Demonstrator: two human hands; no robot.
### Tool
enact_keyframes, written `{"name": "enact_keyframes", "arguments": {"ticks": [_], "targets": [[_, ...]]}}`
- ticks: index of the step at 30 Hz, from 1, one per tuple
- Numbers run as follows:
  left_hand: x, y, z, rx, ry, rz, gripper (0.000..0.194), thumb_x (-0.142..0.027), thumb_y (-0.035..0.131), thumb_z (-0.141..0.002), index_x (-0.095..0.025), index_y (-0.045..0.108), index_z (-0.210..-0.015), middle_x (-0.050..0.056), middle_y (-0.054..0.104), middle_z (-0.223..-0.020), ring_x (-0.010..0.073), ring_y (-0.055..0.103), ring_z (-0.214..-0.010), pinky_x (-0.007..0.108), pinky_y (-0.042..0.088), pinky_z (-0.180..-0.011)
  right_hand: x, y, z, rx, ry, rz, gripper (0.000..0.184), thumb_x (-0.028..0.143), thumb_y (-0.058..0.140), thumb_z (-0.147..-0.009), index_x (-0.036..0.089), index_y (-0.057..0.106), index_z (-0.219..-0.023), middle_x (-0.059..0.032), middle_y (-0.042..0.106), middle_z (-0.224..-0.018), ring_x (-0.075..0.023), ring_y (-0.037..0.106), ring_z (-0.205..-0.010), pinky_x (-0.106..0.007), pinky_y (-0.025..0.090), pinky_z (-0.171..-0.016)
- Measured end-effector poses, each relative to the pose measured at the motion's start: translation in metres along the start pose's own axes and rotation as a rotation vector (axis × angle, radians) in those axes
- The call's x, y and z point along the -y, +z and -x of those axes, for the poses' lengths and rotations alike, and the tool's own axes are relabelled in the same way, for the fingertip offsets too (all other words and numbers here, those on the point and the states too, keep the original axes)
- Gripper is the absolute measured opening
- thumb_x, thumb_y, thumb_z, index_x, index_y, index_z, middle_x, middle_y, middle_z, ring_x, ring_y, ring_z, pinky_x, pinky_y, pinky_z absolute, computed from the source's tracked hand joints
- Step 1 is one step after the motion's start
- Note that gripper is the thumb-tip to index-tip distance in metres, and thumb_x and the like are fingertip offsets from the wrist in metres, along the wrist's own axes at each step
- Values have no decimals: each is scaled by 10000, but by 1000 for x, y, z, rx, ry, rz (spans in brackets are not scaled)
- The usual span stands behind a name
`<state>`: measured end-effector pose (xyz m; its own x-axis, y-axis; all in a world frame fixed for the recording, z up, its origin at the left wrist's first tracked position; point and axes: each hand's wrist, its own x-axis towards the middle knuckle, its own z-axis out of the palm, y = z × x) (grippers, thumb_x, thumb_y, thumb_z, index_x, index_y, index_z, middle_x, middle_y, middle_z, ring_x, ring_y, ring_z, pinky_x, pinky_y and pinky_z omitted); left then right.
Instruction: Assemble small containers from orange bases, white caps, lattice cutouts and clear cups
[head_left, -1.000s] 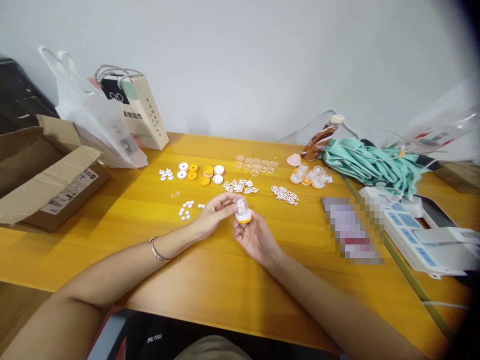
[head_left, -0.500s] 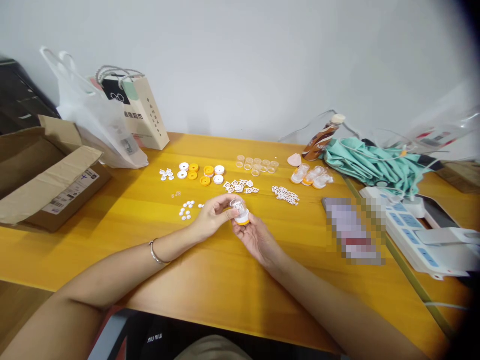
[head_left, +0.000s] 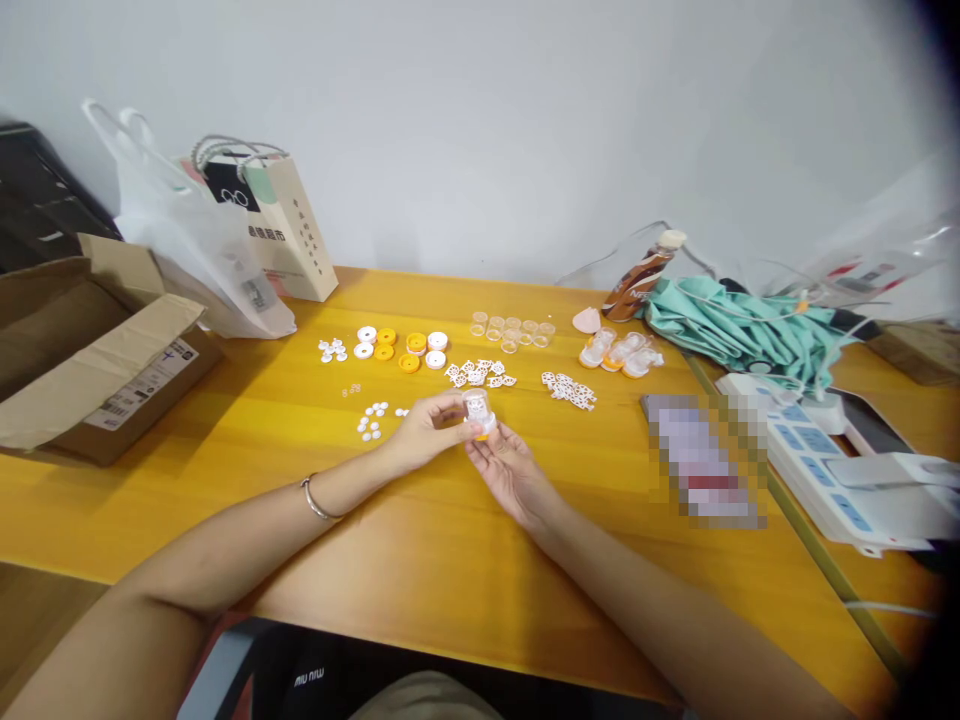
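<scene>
Between my two hands is a small clear-domed plastic container [head_left: 476, 405] with a white and orange base and white bits inside. My left hand [head_left: 429, 435] is closed on its left side, thumb across the front. The fingers of my right hand [head_left: 517, 475] grip the base from the lower right. Just beyond lie white openwork plastic pieces [head_left: 477, 373], with another pile of white pieces [head_left: 570, 390] to the right. Small white round parts [head_left: 371, 422] lie left of my left hand. White and orange round caps [head_left: 409, 362] and clear plastic cups [head_left: 512, 328] stand farther back.
Left: a cardboard box [head_left: 150, 390], a white plastic bag [head_left: 187, 250] and a paper bag [head_left: 300, 240]. Right: several domed containers [head_left: 622, 352], a bottle [head_left: 641, 280], a green folded umbrella [head_left: 750, 325], a blurred-out flat object [head_left: 701, 460] and a power strip [head_left: 806, 450].
The domed container has turned more upright in my hands, and its orange base shows less. Both hands keep their hold in nearly the same place.
</scene>
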<state>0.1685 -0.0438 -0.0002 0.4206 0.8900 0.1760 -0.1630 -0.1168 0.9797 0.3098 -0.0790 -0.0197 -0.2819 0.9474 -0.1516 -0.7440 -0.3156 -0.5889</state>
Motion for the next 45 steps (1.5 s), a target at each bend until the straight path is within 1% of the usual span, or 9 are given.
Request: {"name": "enact_keyframes", "arguments": {"ticks": [7,15,20,24,28,31,34,38,45], "targets": [[5,4,1,-66,-33,33,270,-290,748,-645,-147,569,-788,-5,566,-778,117,520,-761,248,405,-762,-3,3,1,-22,-101,53,199,155,757,-635,199,627,-779,24,672,-866,-74,613,-834,-183,474,-851],[0,8,3,-103,-75,87,281,-301,758,-629,-143,578,-777,9,599,-810,128,547,-785,259,416,-781,-2,3,1,-21,-123,87,196,158,749,-643,211,610,-770,26,668,-859,-77,606,-854,-196,459,-869],[1,8,4,-92,-84,113,265,-319,721,-680,-138,617,-844,24,624,-828,122,571,-753,225,448,-700,-5,5,5,5,-6,87,246,349,705,-709,207,608,-884,-14,685,-888,-111,628,-825,-252,480,-820],[1,10,7,-18,-112,130,271,-357,687,-718,-139,608,-858,-8,598,-675,57,490,-473,188,394,-470,-8,7,7,60,-26,213,397,533,589,-749,153,632,-853,-52,680,-729,-146,616,-706,-275,477,-711],[-1,12,9,40,-129,117,290,-405,648,-748,-132,597,-832,-28,548,-533,66,474,-388,197,390,-418,-6,10,5,50,22,120,410,578,535,-768,175,613,-779,-3,608,-627,-120,550,-599,-243,437,-602],[0,12,10,17,-158,109,331,-423,657,-733,-132,607,-883,-1,604,-613,90,540,-453,203,439,-457,-4,13,5,75,148,-32,373,565,515,-790,201,555,-723,37,507,-559,-99,456,-497,-225,384,-510],[2,15,12,-5,-176,84,343,-429,657,-728,-141,618,-912,10,629,-666,110,573,-515,206,456,-480,-4,17,8,120,228,-82,458,612,435,-805,202,474,-604,50,393,-478,-96,352,-434,-228,343,-466],[1,21,14,-32,-162,36,332,-418,646,-740,-142,621,-924,15,636,-686,115,578,-532,214,465,-502,-5,23,11,77,194,-123,539,626,362,-824,199,405,-498,56,308,-418,-91,284,-410,-224,334,-464],[-6,19,14,-32,-148,13,324,-391,656,-736,-135,598,-926,33,640,-704,111,580,-493,194,441,-428,-5,23,6,79,174,-120,521,628,403,-808,194,421,-520,63,302,-455,-86,295,-426,-223,336,-491]]}}
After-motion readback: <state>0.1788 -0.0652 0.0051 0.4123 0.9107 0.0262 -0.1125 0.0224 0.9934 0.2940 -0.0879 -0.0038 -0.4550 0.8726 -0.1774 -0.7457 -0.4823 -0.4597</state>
